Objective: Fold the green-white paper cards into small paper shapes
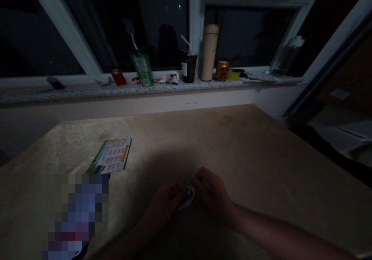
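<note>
Both hands meet low in the middle of the view, above the wooden table (247, 151). Between them is a small, pale, crinkled wrapper (187, 202) with a dark patch; what it contains, if anything, I cannot make out. My left hand (166, 200) pinches it from the left with fingers bent. My right hand (211, 190) grips its upper right edge between thumb and curled fingers. Dim light and shadow hide some of the fingertips.
A printed card (113, 156) lies on the table at left, beside a blurred-out bluish object (81, 213). Along the granite windowsill (95, 92) stand a green cup (142, 68), a dark drink cup (188, 68), a tall pinkish flask (209, 52) and a golden can (222, 71).
</note>
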### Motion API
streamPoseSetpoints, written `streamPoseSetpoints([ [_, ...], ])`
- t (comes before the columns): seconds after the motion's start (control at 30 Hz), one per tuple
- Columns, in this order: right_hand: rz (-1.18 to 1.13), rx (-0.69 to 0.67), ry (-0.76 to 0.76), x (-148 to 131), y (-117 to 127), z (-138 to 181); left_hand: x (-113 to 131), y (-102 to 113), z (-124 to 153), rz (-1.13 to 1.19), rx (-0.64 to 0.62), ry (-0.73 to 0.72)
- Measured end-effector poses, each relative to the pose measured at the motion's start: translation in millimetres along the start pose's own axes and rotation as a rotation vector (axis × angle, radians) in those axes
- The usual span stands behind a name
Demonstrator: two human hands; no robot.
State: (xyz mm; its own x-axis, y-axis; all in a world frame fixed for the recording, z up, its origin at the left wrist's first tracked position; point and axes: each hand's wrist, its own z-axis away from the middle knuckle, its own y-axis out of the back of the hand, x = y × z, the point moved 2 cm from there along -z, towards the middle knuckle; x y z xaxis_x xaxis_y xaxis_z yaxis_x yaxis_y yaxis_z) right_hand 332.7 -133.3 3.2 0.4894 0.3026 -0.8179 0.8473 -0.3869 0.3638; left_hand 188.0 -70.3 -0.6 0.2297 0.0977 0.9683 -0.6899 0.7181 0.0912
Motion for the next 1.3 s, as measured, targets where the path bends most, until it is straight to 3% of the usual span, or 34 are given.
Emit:
streamPoseSetpoints([
  [0.07,0.016,0.027,-0.009,1,0,0,1,2,3,-0.025,0.062,-0.044],
  [0.17,0.044,0.042,-0.013,2,0,1,1,1,5,-0.027,0.019,-0.086],
  [0.33,0.04,0.006,-0.03,1,-2,2,-3,0,3,-0.133,0.058,0.003],
  [0.5,-0.013,-0.002,-0.08,1,-1,0,3,1,3,-0.089,0.091,0.041],
  [0.77,-0.084,0.03,-0.095,1,1,-2,9,5,4,-0.142,0.203,0.0],
  [1.03,-0.215,-0.123,-0.034,4,5,-10,7,12,7,-0.253,0.228,-0.054],
  [1.3,-0.217,-0.12,-0.08,6,2,-9,11,10,7,-0.231,0.235,-0.05],
])
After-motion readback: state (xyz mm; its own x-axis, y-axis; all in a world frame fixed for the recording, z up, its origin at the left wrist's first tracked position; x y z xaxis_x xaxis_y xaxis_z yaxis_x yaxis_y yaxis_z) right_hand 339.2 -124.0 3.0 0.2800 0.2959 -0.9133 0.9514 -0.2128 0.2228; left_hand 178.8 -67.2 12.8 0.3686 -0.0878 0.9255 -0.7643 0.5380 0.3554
